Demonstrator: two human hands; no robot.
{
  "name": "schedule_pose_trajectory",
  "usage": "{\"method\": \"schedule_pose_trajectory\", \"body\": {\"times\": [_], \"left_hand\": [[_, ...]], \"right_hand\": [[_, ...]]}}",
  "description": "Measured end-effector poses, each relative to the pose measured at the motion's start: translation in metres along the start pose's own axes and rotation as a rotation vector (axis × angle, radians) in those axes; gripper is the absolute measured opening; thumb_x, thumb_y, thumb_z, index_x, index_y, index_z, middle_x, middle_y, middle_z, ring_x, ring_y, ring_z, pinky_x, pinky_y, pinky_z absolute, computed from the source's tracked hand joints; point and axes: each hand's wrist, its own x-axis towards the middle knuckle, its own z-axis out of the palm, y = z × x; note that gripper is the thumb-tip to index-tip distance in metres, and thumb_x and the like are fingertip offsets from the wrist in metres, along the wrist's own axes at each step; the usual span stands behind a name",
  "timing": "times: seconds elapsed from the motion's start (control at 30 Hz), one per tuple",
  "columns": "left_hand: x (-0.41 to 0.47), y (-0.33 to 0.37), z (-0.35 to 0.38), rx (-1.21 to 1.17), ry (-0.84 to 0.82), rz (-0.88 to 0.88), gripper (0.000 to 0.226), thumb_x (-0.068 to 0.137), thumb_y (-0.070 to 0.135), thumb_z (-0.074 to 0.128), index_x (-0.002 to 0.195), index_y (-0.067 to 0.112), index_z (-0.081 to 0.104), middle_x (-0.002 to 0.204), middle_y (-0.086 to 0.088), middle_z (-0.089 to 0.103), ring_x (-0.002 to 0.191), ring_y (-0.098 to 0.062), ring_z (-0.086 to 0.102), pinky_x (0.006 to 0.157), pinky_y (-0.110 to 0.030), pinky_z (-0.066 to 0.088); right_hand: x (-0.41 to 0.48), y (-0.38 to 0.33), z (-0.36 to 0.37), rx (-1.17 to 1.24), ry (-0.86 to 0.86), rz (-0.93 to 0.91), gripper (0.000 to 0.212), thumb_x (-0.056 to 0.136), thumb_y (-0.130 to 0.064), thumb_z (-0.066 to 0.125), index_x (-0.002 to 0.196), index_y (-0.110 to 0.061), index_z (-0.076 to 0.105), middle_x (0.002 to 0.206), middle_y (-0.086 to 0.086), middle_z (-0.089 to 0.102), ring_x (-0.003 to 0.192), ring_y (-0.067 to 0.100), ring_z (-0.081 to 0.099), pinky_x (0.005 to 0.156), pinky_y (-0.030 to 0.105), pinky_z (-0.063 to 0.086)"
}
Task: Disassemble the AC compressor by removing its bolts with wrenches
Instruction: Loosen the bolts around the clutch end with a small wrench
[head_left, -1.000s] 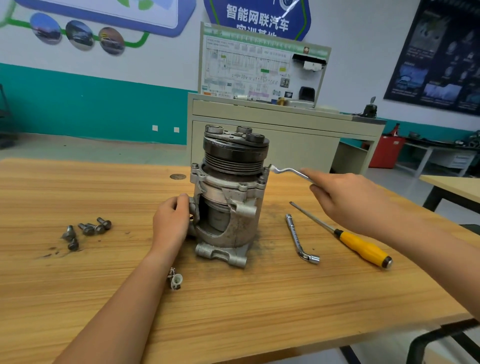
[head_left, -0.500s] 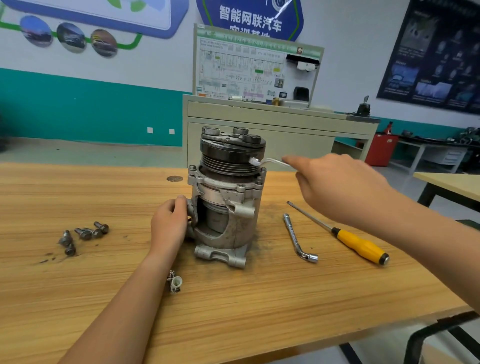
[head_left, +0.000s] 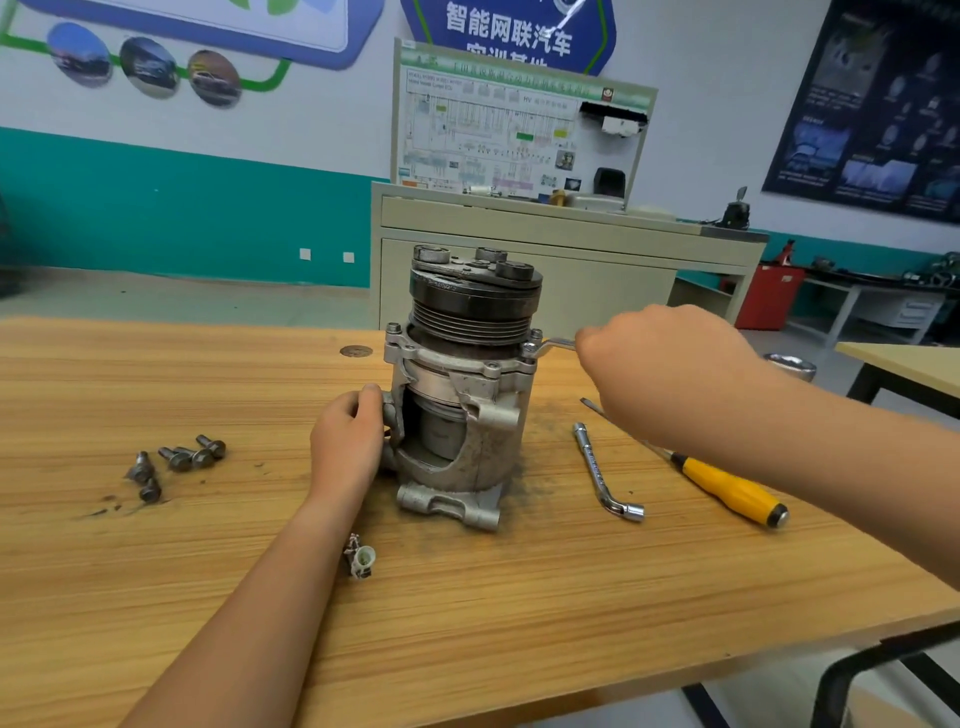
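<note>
The grey AC compressor (head_left: 462, 395) stands upright on the wooden table (head_left: 208, 571), its black pulley on top. My left hand (head_left: 348, 441) grips its left side low down. My right hand (head_left: 665, 364) holds a small silver wrench (head_left: 553, 344), whose ring end sits on a bolt (head_left: 531, 349) at the right corner of the compressor's upper flange. More bolts (head_left: 393, 328) still sit in that flange. Several removed bolts (head_left: 176, 462) lie loose at the left.
An L-shaped socket wrench (head_left: 602, 475) and a yellow-handled screwdriver (head_left: 727, 491) lie to the right of the compressor. A small white connector (head_left: 362, 558) lies near my left forearm. A metal bowl (head_left: 789, 364) sits behind my right arm. A cabinet (head_left: 545, 260) stands beyond the table.
My right hand has carried the wrench from beside the pulley down to the flange, and its ring end now sits on the right corner bolt. My left hand stays on the compressor.
</note>
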Motion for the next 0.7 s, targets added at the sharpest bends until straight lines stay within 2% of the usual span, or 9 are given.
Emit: {"method": "schedule_pose_trajectory", "body": {"times": [0.1, 0.17, 0.23, 0.33, 0.47, 0.57, 0.63, 0.7], "left_hand": [[0.0, 0.0, 0.0, 0.009, -0.002, -0.002, 0.039, 0.098, 0.028, 0.039, 0.064, 0.014, 0.051, 0.063, -0.001, 0.052, 0.056, -0.012, 0.046, 0.048, -0.024, 0.035], [0.0, 0.0, 0.0, 0.009, -0.004, 0.001, 0.038, 0.098, 0.028, 0.039, 0.066, 0.012, 0.052, 0.063, -0.001, 0.052, 0.056, -0.012, 0.046, 0.047, -0.023, 0.037], [0.001, 0.0, 0.0, 0.013, -0.008, -0.001, 0.036, 0.097, 0.029, 0.04, 0.069, 0.01, 0.053, 0.067, -0.004, 0.053, 0.059, -0.014, 0.046, 0.052, -0.027, 0.036], [0.002, -0.002, 0.0, 0.0, -0.007, -0.016, 0.034, 0.094, 0.028, 0.041, 0.069, 0.01, 0.054, 0.068, -0.005, 0.055, 0.062, -0.017, 0.048, 0.056, -0.029, 0.037], [0.002, -0.002, 0.0, 0.01, -0.008, -0.009, 0.035, 0.094, 0.027, 0.041, 0.064, 0.012, 0.052, 0.064, -0.003, 0.053, 0.058, -0.015, 0.046, 0.052, -0.027, 0.035], [0.004, -0.002, 0.001, 0.005, -0.001, -0.012, 0.033, 0.094, 0.027, 0.041, 0.067, 0.009, 0.051, 0.068, -0.008, 0.052, 0.063, -0.019, 0.046, 0.06, -0.031, 0.036], [0.004, -0.003, 0.001, 0.015, 0.001, -0.006, 0.032, 0.094, 0.027, 0.041, 0.07, 0.008, 0.051, 0.07, -0.01, 0.052, 0.066, -0.021, 0.046, 0.062, -0.032, 0.035], [0.005, -0.003, 0.001, 0.027, 0.0, 0.005, 0.032, 0.094, 0.027, 0.04, 0.069, 0.008, 0.049, 0.069, -0.01, 0.049, 0.066, -0.021, 0.044, 0.062, -0.032, 0.034]], "right_hand": [[-0.002, -0.005, 0.006, -0.035, 0.014, -0.041, 0.009, 0.093, -0.009, 0.044, 0.101, -0.01, 0.048, 0.057, -0.001, 0.031, 0.045, 0.014, 0.027, 0.037, 0.025, 0.021], [-0.001, -0.003, 0.013, -0.026, 0.043, -0.034, 0.014, 0.095, -0.018, 0.041, 0.105, -0.009, 0.045, 0.056, -0.001, 0.032, 0.044, 0.013, 0.028, 0.037, 0.024, 0.022], [0.002, 0.006, 0.02, -0.035, 0.063, -0.033, 0.018, 0.097, -0.021, 0.036, 0.109, -0.011, 0.044, 0.055, -0.002, 0.034, 0.044, 0.012, 0.031, 0.037, 0.023, 0.023], [0.012, 0.022, 0.028, -0.106, 0.095, -0.067, 0.02, 0.096, -0.016, 0.038, 0.115, -0.014, 0.043, 0.053, -0.003, 0.036, 0.042, 0.01, 0.031, 0.036, 0.022, 0.019], [0.039, 0.027, 0.044, -0.092, 0.121, -0.038, 0.019, 0.093, -0.006, 0.041, 0.111, -0.013, 0.044, 0.056, -0.002, 0.034, 0.045, 0.013, 0.033, 0.04, 0.024, 0.022], [0.065, 0.018, 0.063, 0.06, 0.233, -0.028, 0.02, 0.093, -0.002, 0.04, 0.11, -0.009, 0.046, 0.068, 0.001, 0.043, 0.062, 0.02, 0.046, 0.053, 0.028, 0.036], [0.08, 0.011, 0.073, 0.168, 0.342, -0.029, 0.026, 0.093, -0.001, 0.038, 0.114, -0.008, 0.05, 0.089, 0.006, 0.059, 0.081, 0.024, 0.054, 0.068, 0.031, 0.038], [0.091, 0.005, 0.076, 0.223, 0.434, -0.058, 0.031, 0.092, 0.0, 0.039, 0.118, -0.007, 0.054, 0.105, 0.01, 0.063, 0.094, 0.027, 0.057, 0.079, 0.031, 0.038]]}}
